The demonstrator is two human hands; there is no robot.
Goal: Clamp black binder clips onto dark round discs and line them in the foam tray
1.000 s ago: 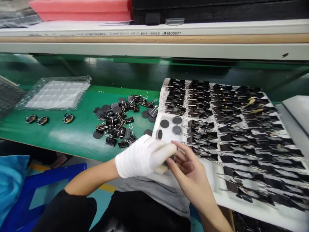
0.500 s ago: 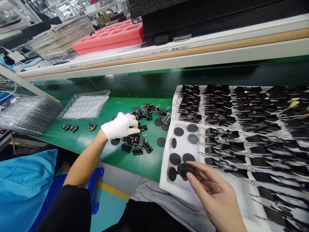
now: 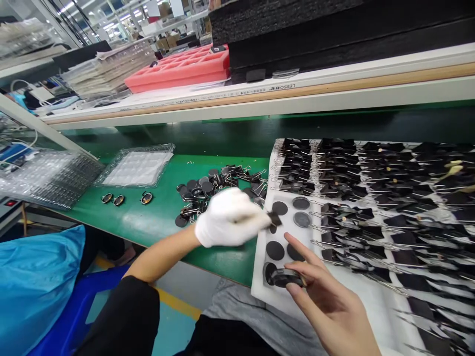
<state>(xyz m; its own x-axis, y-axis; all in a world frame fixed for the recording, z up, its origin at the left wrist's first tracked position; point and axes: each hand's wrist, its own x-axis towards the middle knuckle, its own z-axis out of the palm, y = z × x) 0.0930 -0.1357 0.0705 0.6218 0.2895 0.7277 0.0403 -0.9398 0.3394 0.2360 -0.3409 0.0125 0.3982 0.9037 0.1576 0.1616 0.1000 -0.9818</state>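
Note:
My left hand (image 3: 233,217), in a white glove, is closed on a black binder clip (image 3: 275,218) just left of the white foam tray (image 3: 260,267). My right hand (image 3: 330,291), bare, pinches a round black part (image 3: 285,278) between thumb and fingers above the tray's near left corner, its index finger raised. Black discs (image 3: 275,250) lie in the tray's left part. Behind my gloved hand, a pile of binder clips and black discs (image 3: 207,187) is spread on the green table (image 3: 163,217).
Rows of clipped black parts (image 3: 341,183) fill the tray's right side. Small round parts (image 3: 146,198) and a clear plastic tray (image 3: 135,165) lie to the left, beside stacked clear trays (image 3: 48,178). A shelf edge (image 3: 237,101) crosses behind, carrying pink foam (image 3: 181,69).
My left hand has moved right from the clip pile toward my right hand, with a binder clip in its fingers. My right index finger has lifted off the round part.

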